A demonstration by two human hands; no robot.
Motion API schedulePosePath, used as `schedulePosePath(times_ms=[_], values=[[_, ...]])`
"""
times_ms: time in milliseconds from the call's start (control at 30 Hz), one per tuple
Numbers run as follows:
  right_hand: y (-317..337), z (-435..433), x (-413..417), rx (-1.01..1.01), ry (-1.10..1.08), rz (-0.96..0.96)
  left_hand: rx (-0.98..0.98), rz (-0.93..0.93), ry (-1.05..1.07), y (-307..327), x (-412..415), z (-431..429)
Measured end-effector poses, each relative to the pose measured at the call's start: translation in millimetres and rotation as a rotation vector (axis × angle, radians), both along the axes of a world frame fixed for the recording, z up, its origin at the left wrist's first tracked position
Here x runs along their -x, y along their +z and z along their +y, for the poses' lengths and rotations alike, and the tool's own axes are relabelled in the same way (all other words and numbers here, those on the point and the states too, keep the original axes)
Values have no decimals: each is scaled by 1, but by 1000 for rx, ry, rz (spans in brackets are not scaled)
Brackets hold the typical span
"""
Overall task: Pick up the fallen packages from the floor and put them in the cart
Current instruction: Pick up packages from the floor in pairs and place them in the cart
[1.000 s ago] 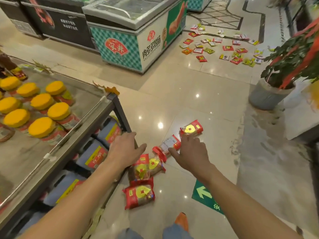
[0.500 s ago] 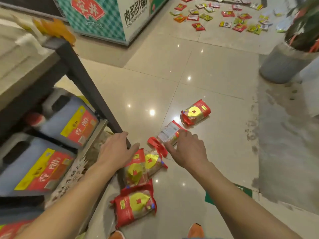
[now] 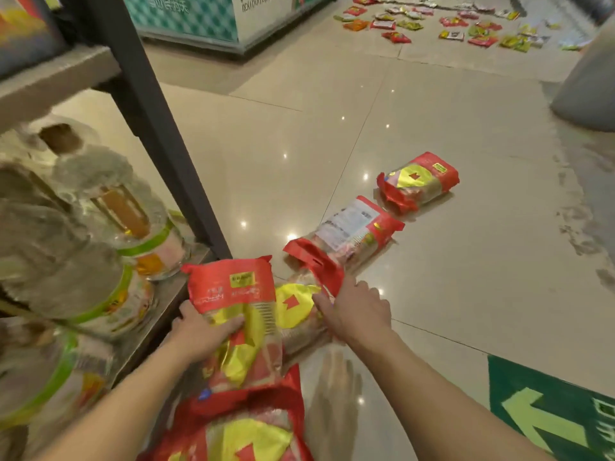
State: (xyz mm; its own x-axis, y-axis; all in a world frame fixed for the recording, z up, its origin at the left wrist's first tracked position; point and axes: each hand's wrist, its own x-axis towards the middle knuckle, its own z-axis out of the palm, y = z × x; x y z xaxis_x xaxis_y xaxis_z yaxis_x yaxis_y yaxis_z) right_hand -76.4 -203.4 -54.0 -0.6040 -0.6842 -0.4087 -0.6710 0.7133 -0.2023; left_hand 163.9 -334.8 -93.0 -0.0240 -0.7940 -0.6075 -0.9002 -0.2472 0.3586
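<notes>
**Red Bags on a Shiny Floor**

The left hand [image 3: 199,331] has its grip closed round the first bag [image 3: 229,294], with the thumb on the front. This bag is soft, crinkly plastic, red at the top with a yellow patch. It is tilted up, just beside the dark metal post [image 3: 149,128] of a shelf rack.

The right hand [image 3: 357,314] lies on the second bag [image 3: 293,307], which touches the first. Its fingers are spread and fairly straight. I cannot tell if its grip has hold of the bag.

The third bag [image 3: 349,227] lies on the floor past those fingers, white label side up, with a red flap at its near end. The fourth bag [image 3: 419,181] lies just beyond it. The fifth bag [image 3: 233,427] is at the bottom edge, cut off and blurry.

The floor [image 3: 449,261] is smooth, pale, glossy tile with bright light spots. The round jars [image 3: 133,234] on the low shelf are smeared and hard to read. Far off, small flat packets [image 3: 432,21] lie scattered, too small to tell apart. A green arrow sign [image 3: 549,414] is cut off at the corner.
</notes>
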Motion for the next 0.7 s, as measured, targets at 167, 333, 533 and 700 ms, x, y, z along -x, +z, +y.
schedulePosePath(times_ms=[167,333,533,700], values=[[-48,6,-8,35,-31,116,-34,273,166,-28,-4,11],[-63,26,-22,101,-332,-44,75,274,135,-47,-14,-21],[-106,13,-44,235,-797,-722,179,312,121,14,-3,-28],[-113,-18,-72,280,-881,-832,194,314,101,21,-11,-44]])
